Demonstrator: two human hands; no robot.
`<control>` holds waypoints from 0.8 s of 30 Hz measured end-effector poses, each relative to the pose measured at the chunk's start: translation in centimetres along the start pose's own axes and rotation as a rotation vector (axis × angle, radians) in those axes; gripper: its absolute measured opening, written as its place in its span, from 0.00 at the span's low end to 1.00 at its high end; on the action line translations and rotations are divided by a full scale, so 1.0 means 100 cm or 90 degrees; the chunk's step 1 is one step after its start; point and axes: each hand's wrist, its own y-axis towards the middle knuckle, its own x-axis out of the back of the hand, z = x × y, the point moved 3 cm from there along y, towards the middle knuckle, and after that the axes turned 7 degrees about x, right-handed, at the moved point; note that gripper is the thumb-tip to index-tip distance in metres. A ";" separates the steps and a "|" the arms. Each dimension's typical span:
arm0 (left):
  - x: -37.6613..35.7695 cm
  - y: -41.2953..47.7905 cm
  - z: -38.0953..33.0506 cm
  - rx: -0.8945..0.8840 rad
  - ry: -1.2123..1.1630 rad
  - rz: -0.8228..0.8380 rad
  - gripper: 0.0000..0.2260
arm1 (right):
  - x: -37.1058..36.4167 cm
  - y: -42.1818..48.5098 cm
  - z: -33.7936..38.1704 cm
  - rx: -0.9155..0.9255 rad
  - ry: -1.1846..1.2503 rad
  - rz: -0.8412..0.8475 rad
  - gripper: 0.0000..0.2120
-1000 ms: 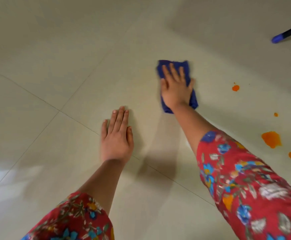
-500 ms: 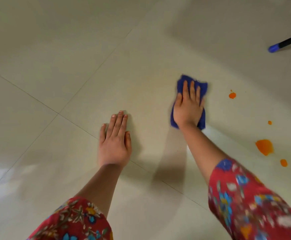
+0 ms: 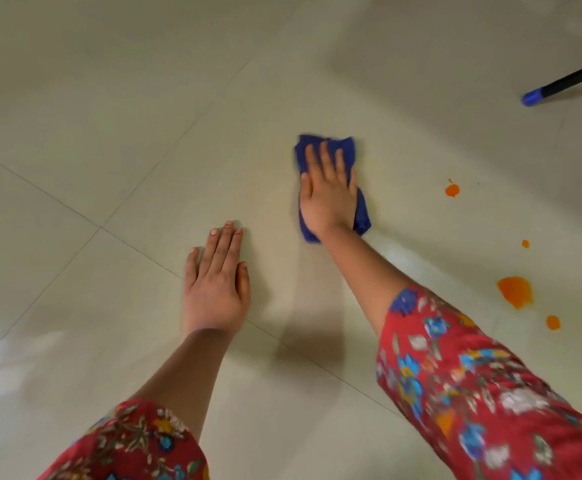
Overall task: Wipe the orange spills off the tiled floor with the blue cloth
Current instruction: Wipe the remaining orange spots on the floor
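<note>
Right hand [image 3: 329,195], fingers flat on the blue cloth [image 3: 362,213], has swept back left, away from the orange spills [image 3: 514,292], all still unwiped; left hand [image 3: 215,289] open, bracing.

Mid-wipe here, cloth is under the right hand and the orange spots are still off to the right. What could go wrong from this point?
1. The right hand works the blue cloth left of every orange spill; none look wiped yet, so spots may get missed.
2. One pass through the large spill could smear it.
3. The left hand braces flat on glossy tile; it might slip if the floor is damp.
</note>
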 end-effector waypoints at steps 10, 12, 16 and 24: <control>0.002 0.000 0.000 0.002 -0.003 0.003 0.25 | 0.023 -0.084 -0.105 -0.017 -0.067 0.010 0.27; 0.001 0.000 0.000 0.003 -0.004 -0.001 0.25 | 0.016 -0.077 -0.070 -0.004 -0.058 0.011 0.28; 0.002 0.000 0.000 -0.001 -0.019 -0.001 0.25 | -0.001 -0.200 -0.018 0.361 -0.064 0.117 0.25; -0.001 0.000 0.001 -0.001 -0.014 0.000 0.25 | 0.025 -0.138 -0.118 0.043 -0.078 0.062 0.26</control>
